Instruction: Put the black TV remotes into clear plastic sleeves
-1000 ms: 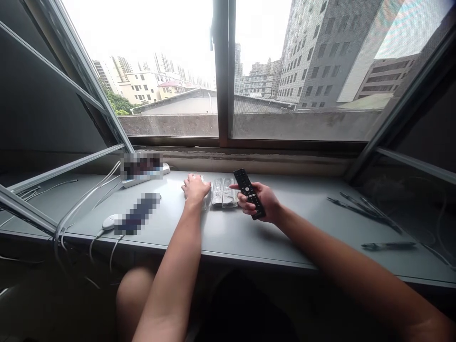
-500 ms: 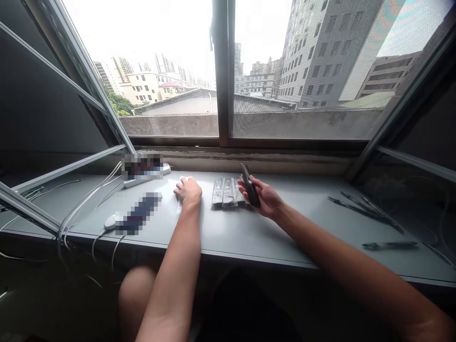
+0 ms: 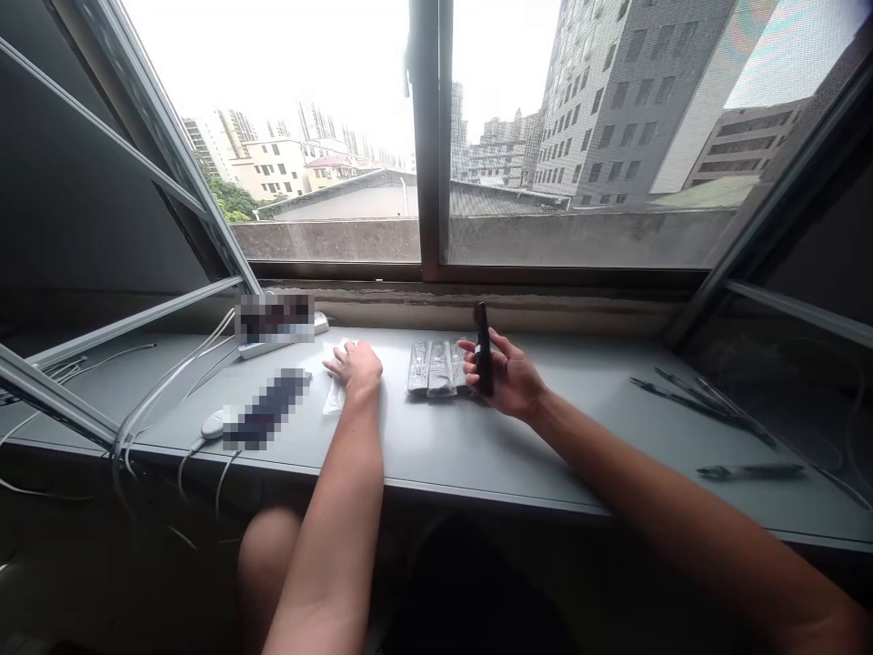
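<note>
My right hand (image 3: 516, 380) is closed around a slim, long black object (image 3: 484, 350), held nearly upright above the desk. I cannot make out what kind of object it is. Just behind and left of it lie several dark flat items in clear plastic wrap (image 3: 442, 368), side by side; the right end of the row is partly hidden by my fingers. My left hand (image 3: 358, 366) rests palm down with fingers spread on a thin clear plastic bag (image 3: 333, 398), which shows beneath and beside it on the desk.
A grey desk (image 3: 436, 450) runs under a window. On the left are a white power strip (image 3: 319, 324), a blurred-out dark flat item (image 3: 269, 409), a round white charger (image 3: 213, 425) and white cables (image 3: 146, 396). Several pens (image 3: 702, 408) lie at right, with another pen (image 3: 750, 471) nearer the front.
My right hand has turned the black object more upright, its top moving right. My left hand has shifted slightly left, and more of the plastic bag shows beside it.
</note>
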Tool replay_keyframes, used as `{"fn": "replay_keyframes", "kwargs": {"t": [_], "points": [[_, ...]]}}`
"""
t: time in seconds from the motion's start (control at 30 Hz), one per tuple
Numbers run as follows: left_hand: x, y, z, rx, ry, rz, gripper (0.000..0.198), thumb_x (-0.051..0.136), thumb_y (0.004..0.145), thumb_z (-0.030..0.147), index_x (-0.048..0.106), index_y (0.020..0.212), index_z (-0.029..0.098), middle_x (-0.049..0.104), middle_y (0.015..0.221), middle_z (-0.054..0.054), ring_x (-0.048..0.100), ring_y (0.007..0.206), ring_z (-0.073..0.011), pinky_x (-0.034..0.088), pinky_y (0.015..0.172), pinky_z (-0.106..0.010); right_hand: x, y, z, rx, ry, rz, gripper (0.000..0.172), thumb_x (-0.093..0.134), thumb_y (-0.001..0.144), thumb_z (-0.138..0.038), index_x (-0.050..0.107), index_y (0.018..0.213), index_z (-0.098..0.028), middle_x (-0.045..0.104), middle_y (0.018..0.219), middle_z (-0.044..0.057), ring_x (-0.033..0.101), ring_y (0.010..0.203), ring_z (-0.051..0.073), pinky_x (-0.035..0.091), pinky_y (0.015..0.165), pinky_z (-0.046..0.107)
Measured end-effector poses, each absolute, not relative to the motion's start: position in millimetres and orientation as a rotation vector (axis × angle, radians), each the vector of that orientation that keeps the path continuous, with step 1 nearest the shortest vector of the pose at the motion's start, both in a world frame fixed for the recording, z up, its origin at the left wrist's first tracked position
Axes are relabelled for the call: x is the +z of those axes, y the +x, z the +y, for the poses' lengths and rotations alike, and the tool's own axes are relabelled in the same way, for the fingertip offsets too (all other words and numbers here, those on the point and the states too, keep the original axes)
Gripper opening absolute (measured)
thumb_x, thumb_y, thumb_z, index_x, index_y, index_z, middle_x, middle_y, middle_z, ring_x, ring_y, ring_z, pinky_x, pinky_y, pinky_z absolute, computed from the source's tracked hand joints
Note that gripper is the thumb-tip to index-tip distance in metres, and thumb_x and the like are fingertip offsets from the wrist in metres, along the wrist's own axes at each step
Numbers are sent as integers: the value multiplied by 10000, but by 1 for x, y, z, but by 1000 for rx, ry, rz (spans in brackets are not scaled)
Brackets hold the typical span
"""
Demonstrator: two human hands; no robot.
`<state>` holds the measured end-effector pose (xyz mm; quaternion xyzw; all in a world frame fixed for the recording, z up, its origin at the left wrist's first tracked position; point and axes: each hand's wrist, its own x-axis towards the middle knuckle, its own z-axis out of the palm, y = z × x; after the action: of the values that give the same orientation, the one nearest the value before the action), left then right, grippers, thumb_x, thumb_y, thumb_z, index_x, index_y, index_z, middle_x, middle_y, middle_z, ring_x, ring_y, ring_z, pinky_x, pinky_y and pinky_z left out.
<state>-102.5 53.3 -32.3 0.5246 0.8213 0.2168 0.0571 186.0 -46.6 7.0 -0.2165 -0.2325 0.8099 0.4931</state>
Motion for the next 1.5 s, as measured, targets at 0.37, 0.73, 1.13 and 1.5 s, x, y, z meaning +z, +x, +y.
{"fn": "replay_keyframes", "kwargs": {"t": [0.37, 0.73, 1.13, 1.5], "points": [[-35, -83, 51, 746, 1736, 2420, 501, 481, 934, 230, 637, 1397, 119, 518, 1537, -321, 247, 1592, -484, 115, 1243, -680, 2, 188, -42, 2030, -453, -551, 381, 350, 1137, -403, 599, 1276, -150, 639, 847, 50, 503, 530, 116, 416, 353, 185], [-40, -78, 53, 772, 1686, 2374, 454, 450, 1002, 364, 651, 1341, 139, 589, 1459, -317, 443, 1455, -500, 203, 1206, -705, 7, 184, -46, 1960, -625, -528, 295, 530, 1101, -419, 622, 1230, -170, 730, 1095, 117, 676, 751, 167, 596, 506, 227], [-36, -65, 59, 1286, 2138, 2016, 392, 473, 1035, 296, 668, 1334, 135, 667, 1385, -179, 474, 1473, -347, 352, 1272, -492, 3, 184, -45, 1947, -585, -592, 220, 618, 1045, -299, 673, 1226, -189, 697, 914, 46, 623, 663, 137, 530, 469, 209], [-40, -42, 57, 1293, 2380, 1672, 294, 518, 1031, 216, 711, 1243, 153, 711, 1264, -143, 622, 1256, -298, 476, 1165, -438, 1, 185, -43, 1993, -498, -611, 318, 476, 1104, -405, 684, 1193, -181, 630, 779, 26, 529, 544, 127, 456, 398, 211]]}}
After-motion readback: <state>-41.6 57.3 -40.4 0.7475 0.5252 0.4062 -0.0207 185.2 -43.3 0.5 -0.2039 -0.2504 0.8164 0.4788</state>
